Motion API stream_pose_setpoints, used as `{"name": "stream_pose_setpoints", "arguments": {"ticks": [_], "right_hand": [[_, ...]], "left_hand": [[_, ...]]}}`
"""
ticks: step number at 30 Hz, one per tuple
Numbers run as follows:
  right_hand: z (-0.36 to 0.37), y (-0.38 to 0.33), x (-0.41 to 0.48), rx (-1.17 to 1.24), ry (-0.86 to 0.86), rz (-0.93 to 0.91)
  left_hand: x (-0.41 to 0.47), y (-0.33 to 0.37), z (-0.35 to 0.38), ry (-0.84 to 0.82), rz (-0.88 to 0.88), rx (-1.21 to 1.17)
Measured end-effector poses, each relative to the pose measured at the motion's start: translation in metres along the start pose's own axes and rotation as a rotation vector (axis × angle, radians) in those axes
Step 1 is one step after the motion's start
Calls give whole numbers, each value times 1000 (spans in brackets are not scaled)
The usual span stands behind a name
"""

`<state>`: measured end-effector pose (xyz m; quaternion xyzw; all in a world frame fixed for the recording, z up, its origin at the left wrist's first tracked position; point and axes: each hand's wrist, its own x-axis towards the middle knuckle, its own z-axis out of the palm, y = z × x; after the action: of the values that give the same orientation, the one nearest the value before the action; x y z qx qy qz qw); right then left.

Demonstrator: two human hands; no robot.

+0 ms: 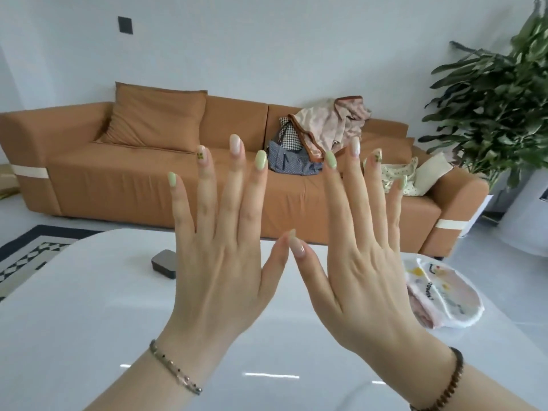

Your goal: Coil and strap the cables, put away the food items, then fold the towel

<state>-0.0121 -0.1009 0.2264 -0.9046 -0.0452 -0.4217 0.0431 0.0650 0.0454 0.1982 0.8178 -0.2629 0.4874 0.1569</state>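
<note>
My left hand (pixel 221 262) and my right hand (pixel 360 262) are raised side by side above the white table (pixel 89 321), backs toward me, fingers straight and spread, thumbs touching at the tips. Neither holds anything. A pale printed towel (pixel 444 292) lies bunched on the table's right side, partly hidden behind my right hand. No cables or food items show in this view.
A small dark grey box (pixel 163 264) sits on the table to the left of my hands. Beyond the table stands an orange sofa (pixel 118 179) with bags and cloth (pixel 311 143) on it. A large potted plant (pixel 498 108) fills the right corner.
</note>
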Motion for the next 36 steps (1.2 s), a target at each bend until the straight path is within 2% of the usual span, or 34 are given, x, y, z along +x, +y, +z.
{"name": "stream_pose_setpoints", "arguments": {"ticks": [6, 13, 19, 26, 30, 36], "right_hand": [[-117, -23, 133, 50, 68, 35], [-281, -70, 326, 82, 32, 68], [-408, -103, 447, 107, 85, 113], [-462, -117, 459, 117, 89, 59], [-466, -125, 443, 273, 21, 11], [-461, -142, 432, 338, -61, -91]], "left_hand": [[158, -17, -97, -60, 38, 122], [380, -23, -242, -177, 26, 89], [514, -14, -356, -213, 30, 146], [536, -12, -416, -233, 37, 178], [507, -30, -441, -245, 63, 182], [483, -64, -475, -287, -100, 275]]}}
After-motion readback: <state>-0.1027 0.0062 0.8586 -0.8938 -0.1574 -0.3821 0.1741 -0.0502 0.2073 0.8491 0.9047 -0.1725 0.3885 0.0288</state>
